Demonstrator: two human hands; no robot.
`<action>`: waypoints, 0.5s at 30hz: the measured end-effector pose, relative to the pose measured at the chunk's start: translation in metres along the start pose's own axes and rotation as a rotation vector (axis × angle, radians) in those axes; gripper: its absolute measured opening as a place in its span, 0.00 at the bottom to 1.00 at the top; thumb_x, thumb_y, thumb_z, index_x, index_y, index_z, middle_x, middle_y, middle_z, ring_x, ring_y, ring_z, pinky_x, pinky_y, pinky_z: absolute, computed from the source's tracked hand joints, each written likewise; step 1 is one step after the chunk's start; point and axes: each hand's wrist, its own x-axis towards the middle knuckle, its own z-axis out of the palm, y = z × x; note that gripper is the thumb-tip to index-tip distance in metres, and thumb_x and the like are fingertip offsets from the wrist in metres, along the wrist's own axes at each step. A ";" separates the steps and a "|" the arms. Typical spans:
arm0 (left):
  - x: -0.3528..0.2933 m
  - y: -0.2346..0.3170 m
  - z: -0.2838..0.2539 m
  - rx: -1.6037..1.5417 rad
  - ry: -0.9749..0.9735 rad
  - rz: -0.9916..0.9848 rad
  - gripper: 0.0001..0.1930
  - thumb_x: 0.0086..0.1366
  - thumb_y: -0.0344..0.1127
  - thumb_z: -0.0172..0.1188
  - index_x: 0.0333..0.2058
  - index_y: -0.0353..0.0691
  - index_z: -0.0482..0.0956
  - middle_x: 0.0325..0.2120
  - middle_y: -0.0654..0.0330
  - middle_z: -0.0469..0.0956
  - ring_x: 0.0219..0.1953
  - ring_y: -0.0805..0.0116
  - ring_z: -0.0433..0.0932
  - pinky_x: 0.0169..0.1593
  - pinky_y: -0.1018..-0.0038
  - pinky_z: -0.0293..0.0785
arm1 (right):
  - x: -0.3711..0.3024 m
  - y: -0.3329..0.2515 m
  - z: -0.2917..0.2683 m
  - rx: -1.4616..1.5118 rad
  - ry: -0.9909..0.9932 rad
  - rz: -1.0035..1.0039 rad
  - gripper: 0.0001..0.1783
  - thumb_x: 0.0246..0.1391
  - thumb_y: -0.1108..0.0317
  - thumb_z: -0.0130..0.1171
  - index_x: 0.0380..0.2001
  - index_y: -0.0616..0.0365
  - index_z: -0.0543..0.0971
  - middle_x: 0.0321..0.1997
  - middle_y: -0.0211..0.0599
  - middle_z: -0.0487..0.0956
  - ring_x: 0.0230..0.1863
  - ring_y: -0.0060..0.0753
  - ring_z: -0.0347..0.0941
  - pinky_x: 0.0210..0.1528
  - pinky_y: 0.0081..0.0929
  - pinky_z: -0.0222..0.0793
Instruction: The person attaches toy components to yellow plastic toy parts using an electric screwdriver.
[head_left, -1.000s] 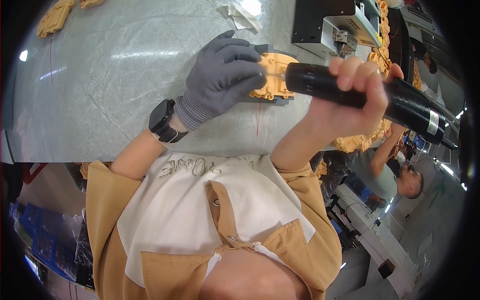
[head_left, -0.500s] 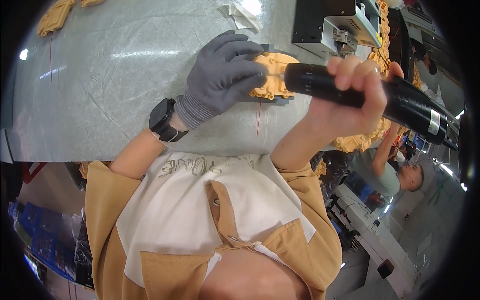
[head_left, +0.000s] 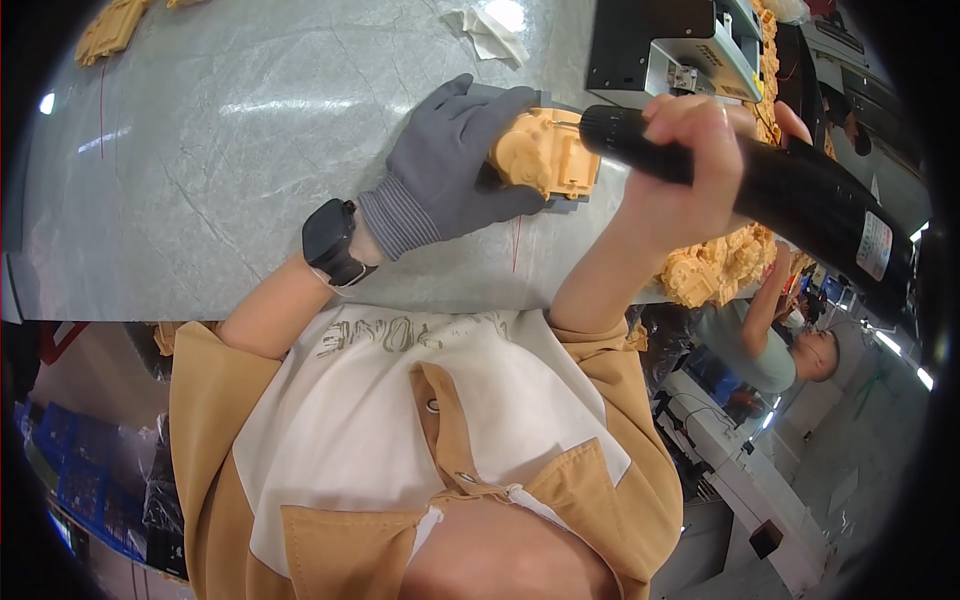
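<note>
My left hand (head_left: 455, 165), in a grey knitted glove, is closed around the left side of an orange-yellow moulded plastic housing (head_left: 572, 165). The housing rests on a dark grey block (head_left: 566, 206) on the table, and a thin red wire hangs below it. In my bare right hand (head_left: 700, 165) is a black electric screwdriver (head_left: 830, 205), its fingers wrapped around the barrel. The tool lies tilted, with its thin bit (head_left: 566, 124) pointing left at the housing's upper part. Whether the bit touches a screw is too small to tell.
A black and metal boxy machine (head_left: 680, 60) stands beyond my right hand. Orange housings (head_left: 710, 270) are heaped along the right. Another housing (head_left: 108, 30) lies far left on the grey table (head_left: 230, 180), and a white tissue (head_left: 487, 36) lies at the back. A co-worker (head_left: 765, 345) is at right.
The housing now shows a different face, and my left hand has shifted its grip on it. The screwdriver's tip has moved slightly up and away from me.
</note>
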 end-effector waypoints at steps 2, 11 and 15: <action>0.001 0.003 0.001 -0.004 0.021 0.011 0.40 0.43 0.50 0.71 0.53 0.37 0.67 0.42 0.52 0.76 0.45 0.56 0.76 0.59 0.56 0.63 | 0.001 -0.001 -0.002 0.025 -0.004 0.007 0.33 0.44 0.83 0.54 0.53 0.64 0.53 0.18 0.42 0.74 0.12 0.28 0.67 0.20 0.25 0.70; -0.001 -0.003 0.003 -0.011 0.013 0.030 0.39 0.44 0.49 0.71 0.53 0.37 0.67 0.42 0.52 0.75 0.45 0.55 0.76 0.59 0.56 0.63 | 0.000 0.006 0.000 -0.068 -0.004 0.035 0.31 0.43 0.83 0.55 0.51 0.63 0.56 0.17 0.42 0.74 0.11 0.28 0.66 0.19 0.26 0.69; 0.000 -0.002 0.003 -0.047 0.025 0.002 0.39 0.44 0.48 0.70 0.53 0.38 0.67 0.40 0.52 0.75 0.44 0.55 0.76 0.60 0.56 0.63 | 0.000 0.006 -0.002 -0.091 -0.017 0.099 0.29 0.44 0.82 0.53 0.50 0.58 0.58 0.17 0.38 0.71 0.13 0.29 0.65 0.21 0.30 0.68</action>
